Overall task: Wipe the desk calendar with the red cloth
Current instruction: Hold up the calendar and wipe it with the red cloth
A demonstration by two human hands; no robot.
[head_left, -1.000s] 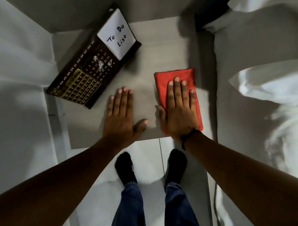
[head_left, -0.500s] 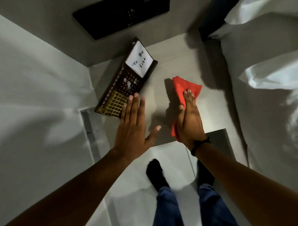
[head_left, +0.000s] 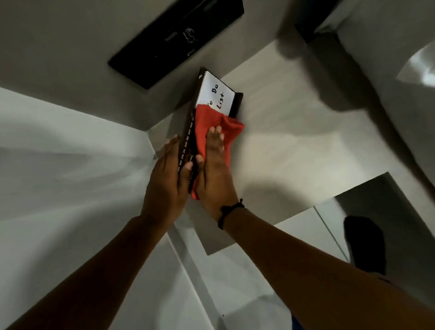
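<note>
Head-worn camera looks steeply down, close over the table (head_left: 297, 147).

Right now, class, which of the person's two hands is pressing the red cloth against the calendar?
The right hand, with the dark wristband, presses the red cloth on the calendar. The left hand steadies the calendar's back edge.

One calendar (head_left: 210, 104), one cloth (head_left: 216, 124), two hands (head_left: 167, 181).

A bedroom — white bedding (head_left: 391, 89) beside a small bedside table (head_left: 297, 147), dark wall panel (head_left: 177, 35) above it
</note>
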